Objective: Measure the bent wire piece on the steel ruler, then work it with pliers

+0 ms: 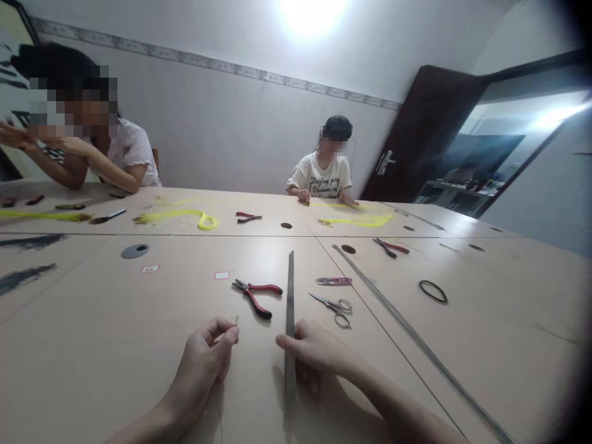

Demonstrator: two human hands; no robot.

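Note:
Between thumb and forefinger, my left hand (208, 348) pinches a thin wire hook (237, 320), its bent tip sticking up. My right hand (319, 351) grips a long steel ruler (290, 290) by its lower part, thumb across the face; the far end points away from me. Just beyond my hands lie pliers (250, 297) with red and black handles, jaws to the left. To the right of the ruler are silver scissors (335, 306) and, above them, pink thread snips (333, 281).
A bundle of long thin wires (393, 308) runs diagonally at the right, near a black ring (433, 291) and other pliers (391, 248). Yellow strands (185, 216) lie along the far side. Two people (324, 166) sit across the table (92, 370).

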